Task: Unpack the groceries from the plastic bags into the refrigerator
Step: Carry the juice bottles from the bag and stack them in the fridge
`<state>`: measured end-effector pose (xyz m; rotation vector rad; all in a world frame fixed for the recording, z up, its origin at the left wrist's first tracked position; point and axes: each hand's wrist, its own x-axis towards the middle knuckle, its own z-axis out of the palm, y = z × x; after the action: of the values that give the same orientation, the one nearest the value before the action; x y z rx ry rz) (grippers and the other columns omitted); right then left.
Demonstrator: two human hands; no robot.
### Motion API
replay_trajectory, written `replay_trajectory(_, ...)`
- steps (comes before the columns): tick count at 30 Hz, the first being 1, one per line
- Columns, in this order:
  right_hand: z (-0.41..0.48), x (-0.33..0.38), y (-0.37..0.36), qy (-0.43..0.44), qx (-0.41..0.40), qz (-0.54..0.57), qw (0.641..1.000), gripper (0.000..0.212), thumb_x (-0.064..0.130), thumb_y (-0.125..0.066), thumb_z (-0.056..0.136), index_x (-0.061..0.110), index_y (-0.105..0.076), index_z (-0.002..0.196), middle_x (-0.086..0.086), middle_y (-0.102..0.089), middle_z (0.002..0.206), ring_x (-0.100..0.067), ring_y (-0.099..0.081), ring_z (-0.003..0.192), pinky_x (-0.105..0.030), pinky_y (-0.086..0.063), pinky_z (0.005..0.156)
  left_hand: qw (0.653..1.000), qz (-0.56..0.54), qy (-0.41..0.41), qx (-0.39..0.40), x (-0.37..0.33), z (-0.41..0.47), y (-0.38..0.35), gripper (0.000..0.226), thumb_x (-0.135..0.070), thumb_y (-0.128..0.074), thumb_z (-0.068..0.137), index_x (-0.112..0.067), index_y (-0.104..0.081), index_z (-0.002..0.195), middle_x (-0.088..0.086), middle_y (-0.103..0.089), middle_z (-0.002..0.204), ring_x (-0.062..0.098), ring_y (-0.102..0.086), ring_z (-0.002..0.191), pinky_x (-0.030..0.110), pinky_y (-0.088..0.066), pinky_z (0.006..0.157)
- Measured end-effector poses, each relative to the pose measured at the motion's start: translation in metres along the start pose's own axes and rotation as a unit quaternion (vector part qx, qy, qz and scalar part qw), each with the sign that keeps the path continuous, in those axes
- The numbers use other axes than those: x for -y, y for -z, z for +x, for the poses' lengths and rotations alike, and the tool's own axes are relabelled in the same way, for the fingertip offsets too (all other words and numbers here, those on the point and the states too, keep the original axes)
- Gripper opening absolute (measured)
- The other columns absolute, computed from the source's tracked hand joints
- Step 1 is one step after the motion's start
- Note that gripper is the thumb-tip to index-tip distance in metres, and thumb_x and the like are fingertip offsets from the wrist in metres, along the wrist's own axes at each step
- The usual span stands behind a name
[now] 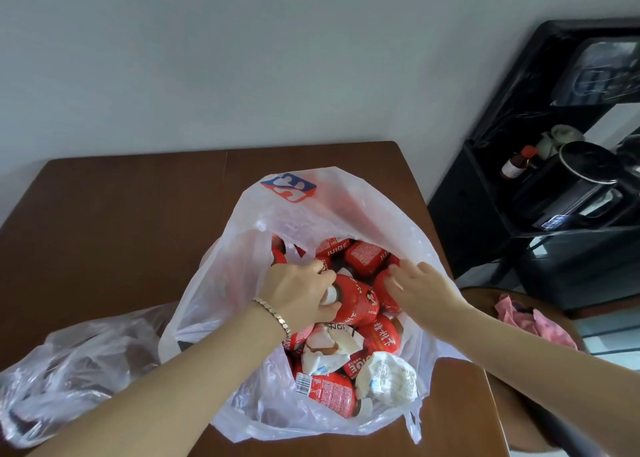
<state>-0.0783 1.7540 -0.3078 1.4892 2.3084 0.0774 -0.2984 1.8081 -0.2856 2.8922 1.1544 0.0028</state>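
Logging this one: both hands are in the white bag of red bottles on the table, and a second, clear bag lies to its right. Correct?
Not quite. The head view shows the clear bag lying left of the white bag, not right. The left hand and right hand are indeed in it, among red bottles, on the table.
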Motion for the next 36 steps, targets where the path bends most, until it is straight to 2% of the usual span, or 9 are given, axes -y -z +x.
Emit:
replay_trajectory(3, 0.007, -0.011, -0.002, -0.048, 0.001, 0.049, 0.998, 0.041, 0.022, -0.053, 0.093, 0.018, -0.039, 0.132, -0.006, -0.056, 0.115, -0.019, -0.050, 0.099, -0.027, -0.040, 0.077, 1.000, -0.009, 0.000, -0.013, -0.003, -0.002, 0.004, 0.038, -0.052, -0.064, 0.074, -0.015, -0.068, 0.084, 0.000, -0.067, 0.086, 0.019, -0.060, 0.055, 0.022, -0.037, 0.049)
replay_trajectory(8, 0.018, -0.006, 0.000, -0.127, 0.038, 0.208, 0.969, 0.033, 0.034, -0.047, 0.094, 0.022, -0.047, 0.125, 0.002, -0.055, 0.111, -0.011, -0.052, 0.080, -0.021, -0.048, 0.073, 0.996, -0.018, 0.084, 0.008, -0.002, 0.000, -0.003, 0.054, -0.060, -0.047, 0.081, -0.019, -0.060, 0.115, -0.007, -0.061, 0.119, 0.016, -0.064, 0.086, 0.022, -0.042, 0.060)
replay_trajectory(13, 0.012, 0.012, 0.002, -0.181, 0.030, 0.303, 0.935, 0.040, 0.033, -0.055, 0.090, 0.023, -0.042, 0.126, 0.000, -0.045, 0.122, -0.015, -0.053, 0.088, -0.024, -0.048, 0.075, 0.989, -0.052, 0.141, 0.014, -0.003, -0.001, 0.008, 0.037, -0.057, -0.054, 0.077, -0.023, -0.042, 0.081, -0.008, -0.052, 0.084, 0.018, -0.060, 0.077, 0.023, -0.033, 0.055)
replay_trajectory(16, 0.002, 0.018, 0.019, -0.183, -0.023, 0.314, 0.931, 0.036, 0.040, -0.060, 0.084, 0.023, -0.046, 0.113, 0.005, -0.048, 0.111, -0.012, -0.050, 0.079, -0.022, -0.043, 0.064, 0.983, -0.066, 0.168, -0.030, -0.003, -0.012, 0.028, 0.039, -0.058, -0.055, 0.073, -0.024, -0.037, 0.073, -0.009, -0.046, 0.071, 0.019, -0.055, 0.063, 0.025, -0.038, 0.051)
replay_trajectory(19, -0.010, 0.022, 0.050, -0.176, -0.101, 0.255, 0.945, 0.030, 0.053, -0.054, 0.079, 0.026, -0.047, 0.092, 0.012, -0.052, 0.085, -0.010, -0.053, 0.066, -0.020, -0.041, 0.054, 0.984, -0.047, 0.159, -0.066, -0.004, -0.025, 0.052, 0.039, -0.059, -0.055, 0.073, -0.025, -0.037, 0.074, -0.011, -0.043, 0.065, 0.012, -0.043, 0.053, 0.019, -0.024, 0.042)
replay_trajectory(22, -0.028, 0.031, 0.081, -0.198, -0.141, 0.265, 0.933, 0.032, 0.059, -0.051, 0.077, 0.028, -0.047, 0.082, 0.012, -0.054, 0.070, -0.010, -0.054, 0.059, -0.018, -0.042, 0.050, 0.986, -0.031, 0.139, -0.091, -0.005, -0.034, 0.074, 0.038, -0.061, -0.053, 0.073, -0.027, -0.036, 0.074, -0.013, -0.034, 0.058, 0.007, -0.034, 0.047, 0.016, -0.014, 0.041)
replay_trajectory(26, -0.053, 0.052, 0.110, -0.270, -0.151, 0.328, 0.893, 0.032, 0.060, -0.055, 0.071, 0.030, -0.050, 0.082, 0.012, -0.058, 0.070, -0.008, -0.057, 0.060, -0.019, -0.047, 0.050, 0.985, -0.025, 0.057, -0.163, -0.007, -0.041, 0.102, 0.038, -0.055, -0.065, 0.066, -0.022, -0.048, 0.064, -0.010, -0.050, 0.051, 0.012, -0.045, 0.039, 0.010, -0.004, 0.043)
replay_trajectory(30, -0.075, 0.080, 0.128, -0.375, -0.177, 0.351, 0.840, 0.038, 0.069, -0.052, 0.065, 0.035, -0.044, 0.079, 0.019, -0.051, 0.067, -0.001, -0.054, 0.060, -0.015, -0.043, 0.049, 0.970, -0.061, -0.038, -0.233, -0.003, -0.049, 0.124, 0.039, -0.053, -0.048, 0.069, -0.016, -0.047, 0.057, -0.007, -0.048, 0.042, 0.013, -0.041, 0.032, 0.006, -0.001, 0.047)
replay_trajectory(36, -0.122, 0.126, 0.138, -0.519, -0.172, 0.316, 0.776, 0.041, 0.065, -0.052, 0.073, 0.028, -0.056, 0.091, 0.015, -0.057, 0.073, -0.011, -0.062, 0.069, -0.026, -0.056, 0.061, 0.949, -0.086, -0.220, -0.210, -0.021, -0.065, 0.138, 0.036, -0.054, -0.055, 0.069, -0.022, -0.041, 0.061, -0.012, -0.035, 0.048, 0.007, -0.030, 0.041, 0.007, -0.004, 0.046)
